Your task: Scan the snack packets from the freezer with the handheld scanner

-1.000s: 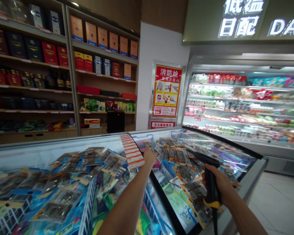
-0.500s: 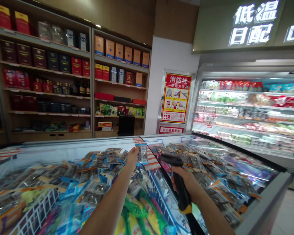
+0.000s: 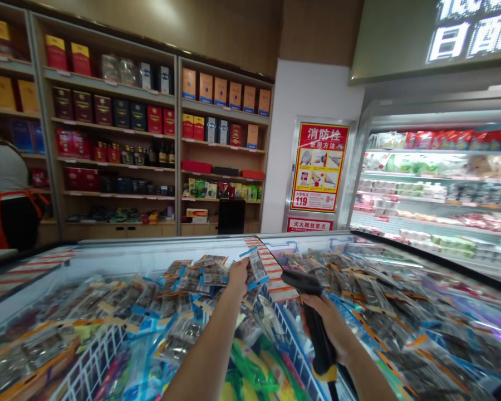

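My left hand [image 3: 239, 277] is closed on the edge of a small clear packet with blue ends [image 3: 256, 268], raised above the chest freezer's contents. In my right hand [image 3: 323, 320] is a black barcode scanner with a yellow band [image 3: 313, 312], its head pointing left toward the packet. The fingers wrap round its handle, and a cable runs down from it. Below my left hand lie similar packets with blue and orange ends [image 3: 200, 277]. Green and yellow bags [image 3: 254, 370] lie nearer to me, between my forearms.
White wire dividers [image 3: 94, 356] split the freezer, whose striped rim [image 3: 275, 273] runs between its two sections. More packets [image 3: 371, 289] fill the right side. Behind stand shelves of boxes [image 3: 123, 114], a fire-hydrant poster [image 3: 319, 167] and a lit refrigerated display [image 3: 438, 184]. A person [image 3: 6, 189] is at far left.
The view has turned left, bringing the person into sight. My left hand has tilted the packet, and the scanner's head is now closer to it.
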A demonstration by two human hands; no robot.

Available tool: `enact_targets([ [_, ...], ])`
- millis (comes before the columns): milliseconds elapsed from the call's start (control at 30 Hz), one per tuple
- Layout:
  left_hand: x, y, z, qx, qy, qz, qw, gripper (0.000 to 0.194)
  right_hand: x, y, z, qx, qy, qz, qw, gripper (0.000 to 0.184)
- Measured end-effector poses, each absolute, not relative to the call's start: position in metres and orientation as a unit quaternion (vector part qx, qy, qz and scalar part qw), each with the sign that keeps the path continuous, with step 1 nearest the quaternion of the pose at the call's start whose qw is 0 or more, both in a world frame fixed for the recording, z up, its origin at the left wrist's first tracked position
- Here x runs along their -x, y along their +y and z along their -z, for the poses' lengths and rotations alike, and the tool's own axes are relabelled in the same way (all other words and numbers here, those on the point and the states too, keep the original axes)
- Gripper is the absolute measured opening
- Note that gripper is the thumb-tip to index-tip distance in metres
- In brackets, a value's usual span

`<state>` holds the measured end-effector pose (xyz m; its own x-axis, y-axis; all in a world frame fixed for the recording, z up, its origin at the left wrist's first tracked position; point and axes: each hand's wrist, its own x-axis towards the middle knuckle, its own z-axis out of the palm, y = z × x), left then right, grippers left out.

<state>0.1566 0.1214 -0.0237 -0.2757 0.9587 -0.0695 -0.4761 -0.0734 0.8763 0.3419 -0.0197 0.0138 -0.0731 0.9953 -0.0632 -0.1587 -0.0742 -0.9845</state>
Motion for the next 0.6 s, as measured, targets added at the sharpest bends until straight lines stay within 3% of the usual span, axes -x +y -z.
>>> enact_targets([
  [167, -0.162, 0.114, 0.016, -0.274, 0.374, -0.664, 0.586, 0.006, -0.358, -0.036, -0.017, 0.482, -0.470, -0.562, 0.480, 0.025],
  [600, -0.162, 0.111, 0.018, -0.347, 0.355, -0.676, 0.544, 0.020, -0.356, -0.059, -0.032, 0.465, -0.498, -0.574, 0.454, 0.023],
])
